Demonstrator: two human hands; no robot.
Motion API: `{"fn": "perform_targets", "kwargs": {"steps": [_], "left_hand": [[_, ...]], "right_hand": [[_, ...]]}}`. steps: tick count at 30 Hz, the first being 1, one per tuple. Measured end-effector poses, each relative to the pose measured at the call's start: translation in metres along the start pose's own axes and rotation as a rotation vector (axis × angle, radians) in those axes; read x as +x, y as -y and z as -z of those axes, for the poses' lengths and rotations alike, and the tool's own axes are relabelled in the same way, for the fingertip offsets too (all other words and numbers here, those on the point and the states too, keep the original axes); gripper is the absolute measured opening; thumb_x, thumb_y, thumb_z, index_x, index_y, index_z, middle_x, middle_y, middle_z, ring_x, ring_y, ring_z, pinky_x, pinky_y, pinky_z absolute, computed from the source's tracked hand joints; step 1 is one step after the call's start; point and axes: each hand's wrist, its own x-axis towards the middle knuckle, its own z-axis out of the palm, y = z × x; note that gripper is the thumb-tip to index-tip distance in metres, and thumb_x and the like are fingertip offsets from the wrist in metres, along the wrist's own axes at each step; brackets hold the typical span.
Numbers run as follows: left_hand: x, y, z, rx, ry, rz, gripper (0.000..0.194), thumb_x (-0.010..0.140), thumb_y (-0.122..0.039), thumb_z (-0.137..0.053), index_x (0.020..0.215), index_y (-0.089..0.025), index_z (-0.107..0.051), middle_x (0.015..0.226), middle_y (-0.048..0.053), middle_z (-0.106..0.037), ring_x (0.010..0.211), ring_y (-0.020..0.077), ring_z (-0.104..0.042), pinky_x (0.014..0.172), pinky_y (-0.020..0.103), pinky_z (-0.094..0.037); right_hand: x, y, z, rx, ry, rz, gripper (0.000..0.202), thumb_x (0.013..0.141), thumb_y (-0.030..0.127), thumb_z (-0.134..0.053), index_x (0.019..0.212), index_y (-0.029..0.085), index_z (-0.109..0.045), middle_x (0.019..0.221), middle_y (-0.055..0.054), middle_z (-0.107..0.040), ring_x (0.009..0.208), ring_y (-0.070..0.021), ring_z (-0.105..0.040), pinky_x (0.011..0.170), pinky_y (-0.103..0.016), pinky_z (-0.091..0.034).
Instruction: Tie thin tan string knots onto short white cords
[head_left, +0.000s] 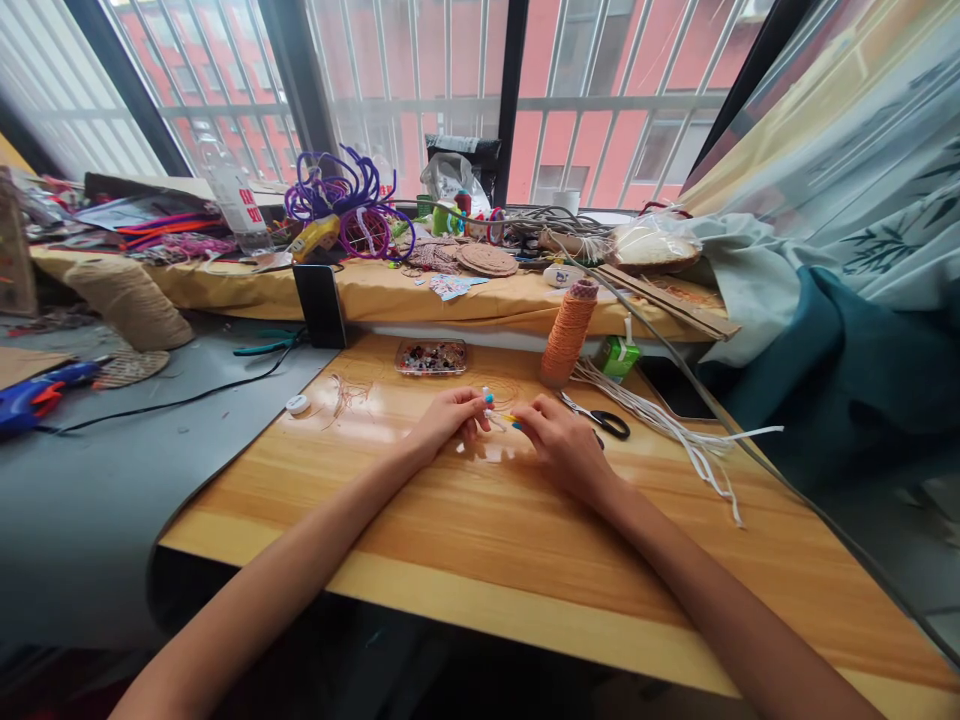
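Observation:
My left hand (pixel 456 415) is closed above the wooden table, its fingertips pinching a small white corded piece (pixel 495 420). Facing it, my right hand (pixel 559 435) is also closed, with a thin yellow item (pixel 512 418) at its fingertips; its kind is too small to make out. The nails show blue. Orange thread lies in loops behind the hands and leads toward an upright orange thread spool (pixel 568 335). Scissors with black handles (pixel 600 415) lie just right of my right hand, partly hidden by it.
A clear box of beads (pixel 431 357) sits behind my hands. White cords (pixel 690 440), a green packet (pixel 618 357) and a dark phone (pixel 677 388) are at right. Left are a white lid (pixel 298 405), a twine spool (pixel 129 303) and a blue glue gun (pixel 49 395).

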Motion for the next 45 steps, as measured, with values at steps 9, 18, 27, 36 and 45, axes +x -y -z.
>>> {"fn": "perform_targets", "kwargs": {"steps": [9, 18, 27, 36, 45], "left_hand": [[-0.0009, -0.0005, -0.0007, -0.001, 0.052, 0.003, 0.03, 0.064, -0.042, -0.058, 0.064, -0.012, -0.052, 0.048, -0.001, -0.055, 0.036, 0.0038, -0.041, 0.039, 0.016, -0.029], [-0.0012, -0.0001, -0.0008, -0.005, 0.07, -0.004, 0.028, 0.066, -0.04, -0.058, 0.064, -0.013, -0.052, 0.047, -0.002, -0.055, 0.037, 0.0039, -0.04, 0.04, 0.016, -0.028], [-0.0016, 0.0021, -0.0003, 0.006, 0.086, -0.03, 0.027, 0.068, -0.039, -0.056, 0.065, -0.012, -0.051, 0.048, -0.002, -0.056, 0.038, 0.0038, -0.041, 0.04, 0.015, -0.028], [-0.0034, -0.0007, -0.0015, -0.002, 0.064, -0.046, 0.028, 0.067, -0.038, -0.057, 0.061, -0.013, -0.048, 0.047, -0.002, -0.055, 0.038, 0.0039, -0.041, 0.04, 0.015, -0.028], [-0.0055, -0.0034, -0.0017, -0.023, 0.059, -0.053, 0.028, 0.067, -0.038, -0.058, 0.062, -0.013, -0.048, 0.047, -0.002, -0.055, 0.037, 0.0031, -0.039, 0.04, 0.015, -0.027]], "right_hand": [[-0.0045, 0.002, 0.0035, 0.035, -0.05, 0.03, 0.035, 0.083, 0.015, -0.034, 0.111, 0.025, -0.052, 0.083, -0.005, -0.054, 0.069, -0.0116, -0.048, 0.058, -0.021, -0.035], [-0.0029, 0.0012, 0.0044, -0.081, -0.082, 0.053, 0.034, 0.084, 0.02, -0.035, 0.114, 0.026, -0.051, 0.083, -0.006, -0.054, 0.068, -0.0127, -0.048, 0.06, -0.024, -0.034], [-0.0037, 0.0017, 0.0015, -0.071, -0.101, 0.048, 0.034, 0.084, 0.022, -0.036, 0.114, 0.024, -0.051, 0.085, -0.007, -0.053, 0.067, -0.0136, -0.045, 0.061, -0.026, -0.033], [-0.0026, 0.0045, 0.0018, -0.084, -0.103, 0.068, 0.033, 0.084, 0.021, -0.038, 0.113, 0.021, -0.051, 0.085, -0.006, -0.055, 0.068, -0.0125, -0.048, 0.061, -0.024, -0.034], [-0.002, 0.0075, 0.0053, -0.033, -0.092, 0.029, 0.034, 0.084, 0.024, -0.037, 0.114, 0.015, -0.05, 0.085, -0.007, -0.056, 0.071, -0.014, -0.05, 0.062, -0.025, -0.036]]}}
